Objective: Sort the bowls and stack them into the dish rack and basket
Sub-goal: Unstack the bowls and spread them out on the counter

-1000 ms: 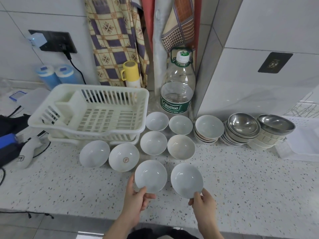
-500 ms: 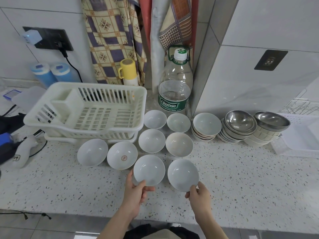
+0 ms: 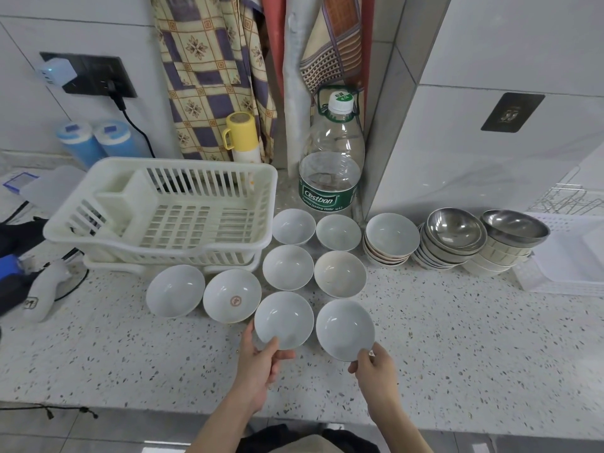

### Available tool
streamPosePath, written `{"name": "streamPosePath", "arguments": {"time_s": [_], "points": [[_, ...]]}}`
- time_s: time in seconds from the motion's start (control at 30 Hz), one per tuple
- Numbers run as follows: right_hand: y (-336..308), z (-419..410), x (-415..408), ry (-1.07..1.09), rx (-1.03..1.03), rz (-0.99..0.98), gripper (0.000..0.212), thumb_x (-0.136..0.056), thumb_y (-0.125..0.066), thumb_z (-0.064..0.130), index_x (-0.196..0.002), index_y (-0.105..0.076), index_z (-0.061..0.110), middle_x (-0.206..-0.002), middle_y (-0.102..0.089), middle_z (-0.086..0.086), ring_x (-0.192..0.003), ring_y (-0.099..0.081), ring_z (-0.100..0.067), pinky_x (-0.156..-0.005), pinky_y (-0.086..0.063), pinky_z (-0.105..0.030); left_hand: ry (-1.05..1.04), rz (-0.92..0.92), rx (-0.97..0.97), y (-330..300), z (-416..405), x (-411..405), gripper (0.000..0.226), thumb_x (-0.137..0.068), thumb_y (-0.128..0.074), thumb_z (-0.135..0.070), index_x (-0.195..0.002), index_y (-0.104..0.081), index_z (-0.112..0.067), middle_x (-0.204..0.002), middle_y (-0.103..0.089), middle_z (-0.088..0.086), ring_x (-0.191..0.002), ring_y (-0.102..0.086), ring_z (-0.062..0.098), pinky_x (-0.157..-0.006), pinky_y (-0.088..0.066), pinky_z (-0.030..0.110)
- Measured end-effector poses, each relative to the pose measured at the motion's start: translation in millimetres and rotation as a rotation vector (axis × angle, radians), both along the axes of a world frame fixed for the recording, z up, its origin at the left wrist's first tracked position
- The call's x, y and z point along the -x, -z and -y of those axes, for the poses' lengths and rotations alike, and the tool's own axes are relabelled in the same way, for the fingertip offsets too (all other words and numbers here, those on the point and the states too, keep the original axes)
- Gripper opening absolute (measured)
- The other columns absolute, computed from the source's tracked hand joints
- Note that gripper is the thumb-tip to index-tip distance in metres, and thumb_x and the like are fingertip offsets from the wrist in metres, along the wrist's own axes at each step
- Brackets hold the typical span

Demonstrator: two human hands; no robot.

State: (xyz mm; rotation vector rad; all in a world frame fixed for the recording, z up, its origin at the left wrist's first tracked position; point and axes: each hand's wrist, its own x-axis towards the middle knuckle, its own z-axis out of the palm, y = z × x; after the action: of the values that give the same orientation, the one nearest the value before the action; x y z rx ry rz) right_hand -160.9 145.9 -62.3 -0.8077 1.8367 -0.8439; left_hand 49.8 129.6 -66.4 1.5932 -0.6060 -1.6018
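Several white ceramic bowls lie loose on the speckled counter. My left hand [image 3: 261, 359] grips the near rim of the front left bowl [image 3: 283, 318], thumb over the edge. My right hand [image 3: 372, 366] pinches the near rim of the front right bowl [image 3: 344, 328]. Behind them sit more white bowls, one with a red mark [image 3: 232, 295]. A stack of white bowls [image 3: 391, 238], a stack topped by a steel bowl [image 3: 455, 231] and another steel-topped stack [image 3: 513, 227] stand to the right. The empty white plastic dish rack [image 3: 170, 210] is at the back left.
A large water bottle [image 3: 330, 165] and a yellow-capped flask [image 3: 242, 136] stand by the wall. A white perforated basket [image 3: 568, 256] and a wire rack [image 3: 570, 198] are at the far right. Cables and a white handheld device [image 3: 42, 291] lie at the left.
Both hands have kept their hold on the two front bowls while the bowls shifted slightly away from the counter edge; the view moved a little.
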Motion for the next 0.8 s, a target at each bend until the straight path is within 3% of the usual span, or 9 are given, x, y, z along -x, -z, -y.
{"name": "streamPosePath", "arguments": {"time_s": [0.47, 0.8], "points": [[6.9, -3.1, -6.0, 0.042, -0.024, 0.069, 0.027, -0.097, -0.047, 0.019, -0.122, -0.056, 0.017, -0.062, -0.071, -0.006, -0.042, -0.042, -0.01, -0.041, -0.038, -0.025, 0.031, 0.012, 0.004, -1.4, 0.9, 0.4, 0.057, -0.101, -0.053, -0.017, -0.142, -0.028, -0.046, -0.084, -0.075, 0.023, -0.038, -0.037, 0.008, -0.036, -0.029, 0.019], [8.0, -1.8, -4.2, 0.134, -0.048, 0.249, 0.026, -0.097, -0.052, 0.019, -0.123, -0.052, 0.021, -0.063, -0.07, -0.009, -0.038, -0.035, -0.009, -0.038, -0.033, -0.023, 0.037, 0.017, -0.026, 1.7, 1.7, -1.9, 0.058, -0.1, -0.055, -0.018, -0.143, -0.027, -0.043, -0.084, -0.075, 0.021, -0.038, -0.034, 0.009, -0.035, -0.028, 0.019]]}}
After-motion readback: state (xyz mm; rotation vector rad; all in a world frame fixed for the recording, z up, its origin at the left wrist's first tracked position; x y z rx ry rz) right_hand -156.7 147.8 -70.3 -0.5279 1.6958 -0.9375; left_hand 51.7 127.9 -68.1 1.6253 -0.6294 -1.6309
